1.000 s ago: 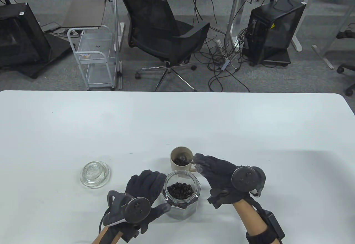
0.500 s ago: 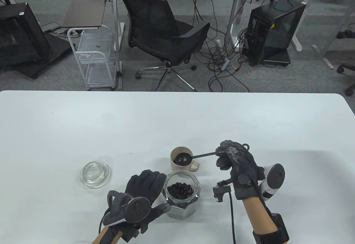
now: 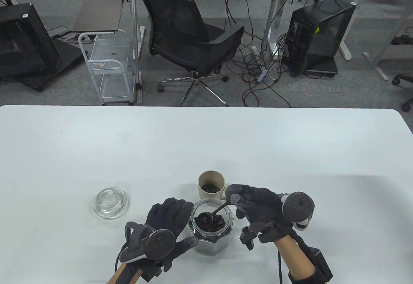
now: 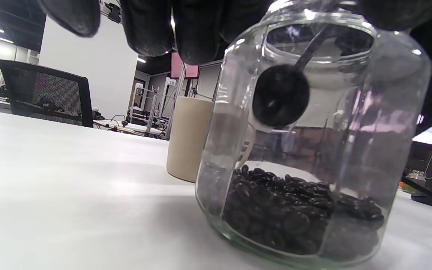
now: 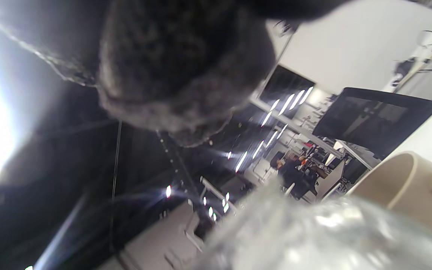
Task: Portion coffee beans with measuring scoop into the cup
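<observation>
On the white table (image 3: 96, 142), the left hand (image 3: 167, 222) in its black glove wraps fingers and thumb around the clear faceted glass jar (image 3: 211, 229), which stands upright and holds dark coffee beans (image 3: 213, 225). The right hand (image 3: 255, 201) pinches the thin handle of a black round-bowled measuring scoop (image 3: 206, 217), whose bowl sits inside the jar's mouth. From above the bowl seems to lie on the beans, but the left wrist view shows the scoop (image 4: 281, 95) hanging high in the jar (image 4: 313, 150), well clear of the bean layer (image 4: 298, 210) at the bottom. The beige handled cup (image 3: 211, 189) stands just behind the jar with beans inside; only the table view shows this, since the left wrist view shows just the cup's outer wall (image 4: 188, 138). A clear domed glass lid (image 3: 110, 202) lies apart on the left. The right wrist view is mostly blurred glove, with the cup rim (image 5: 407, 180) at its edge.
</observation>
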Demonstrator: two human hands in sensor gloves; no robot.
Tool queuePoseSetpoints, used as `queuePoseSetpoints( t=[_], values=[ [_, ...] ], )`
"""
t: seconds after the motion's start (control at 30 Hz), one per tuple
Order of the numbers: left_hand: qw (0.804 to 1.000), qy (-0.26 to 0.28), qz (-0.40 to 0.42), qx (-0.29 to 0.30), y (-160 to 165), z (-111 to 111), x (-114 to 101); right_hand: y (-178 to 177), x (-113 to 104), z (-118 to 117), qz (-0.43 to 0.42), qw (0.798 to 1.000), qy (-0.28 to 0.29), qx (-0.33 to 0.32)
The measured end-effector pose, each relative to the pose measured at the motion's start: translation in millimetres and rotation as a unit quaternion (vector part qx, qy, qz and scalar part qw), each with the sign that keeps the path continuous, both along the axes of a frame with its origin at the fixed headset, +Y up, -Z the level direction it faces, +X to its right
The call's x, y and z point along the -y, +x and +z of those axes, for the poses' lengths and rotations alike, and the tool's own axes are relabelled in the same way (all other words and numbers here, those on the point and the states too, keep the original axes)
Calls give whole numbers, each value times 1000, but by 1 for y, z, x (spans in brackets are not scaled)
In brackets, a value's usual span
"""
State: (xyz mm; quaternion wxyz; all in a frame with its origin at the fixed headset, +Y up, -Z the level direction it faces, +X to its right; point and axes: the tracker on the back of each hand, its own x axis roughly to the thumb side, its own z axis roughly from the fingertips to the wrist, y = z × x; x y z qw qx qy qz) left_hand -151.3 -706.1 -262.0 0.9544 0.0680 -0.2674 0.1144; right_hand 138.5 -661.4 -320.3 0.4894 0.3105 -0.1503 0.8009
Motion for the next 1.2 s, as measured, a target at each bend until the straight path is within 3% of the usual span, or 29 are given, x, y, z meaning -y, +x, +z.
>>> queuePoseSetpoints(
  t=[0.27, 0.4, 0.67, 1.2],
  values=[
    [1000, 1, -1, 0, 0, 0, 0, -34, -2, 17, 198, 979, 43, -34],
    [1000, 2, -2, -1, 0, 0, 0, -35, 0, 19, 173, 985, 13, -13],
    [1000, 2, -2, -1, 0, 0, 0, -28, 12, 10, 100, 989, -110, -16],
    [1000, 4, -3, -1, 1, 0, 0, -11, 23, 4, -32, 970, -239, 20]
  ],
)
